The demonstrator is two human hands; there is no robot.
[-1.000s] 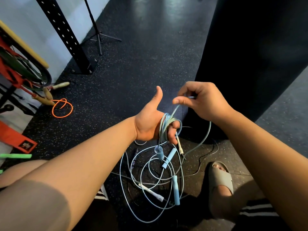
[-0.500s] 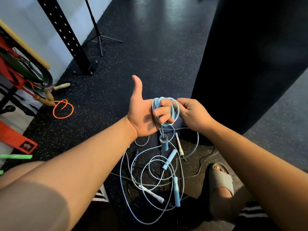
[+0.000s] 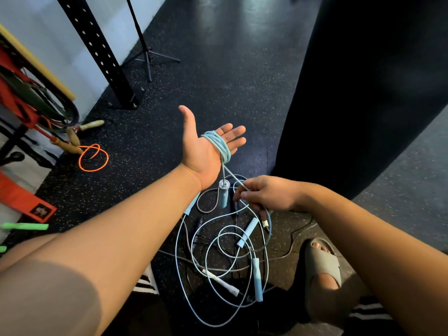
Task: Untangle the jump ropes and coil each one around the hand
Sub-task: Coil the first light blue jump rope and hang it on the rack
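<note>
Step in hand: winding the light blue rope (image 3: 222, 151) onto the left hand (image 3: 200, 154), one turn at a time, judging by the coil already there.
Doing it well: keep the feeding strand lightly taut so each turn lies flat beside the one before. Carry the strand over the back of the hand rather than across the fingertips. Draw slack out of the pile slowly, since a caught loop would likely drag the other ropes up with it.
Left fingers (image 3: 234, 132): spread straight and relaxed, palm up, thumb pointing away. They grip nothing, and the coil simply sits round the palm at the base of the fingers.
Right hand (image 3: 269, 196): near and to the right of the left wrist, knuckles up.
Right fingers (image 3: 242, 194): curled, thumb and forefinger pinching the strand that runs down from the coil.
Hanging handle (image 3: 223, 194): blue, dangling upright just below the left wrist, close beside the right hand.
Tangle (image 3: 218, 241): pale loops and several handles heaped on the floor (image 3: 218, 81) below both arms, not yet sorted.
Orange rope (image 3: 93, 157): on the floor at far left, well apart from the tangle.
Sandal (image 3: 322, 263): near right, just beside the pile.
</note>
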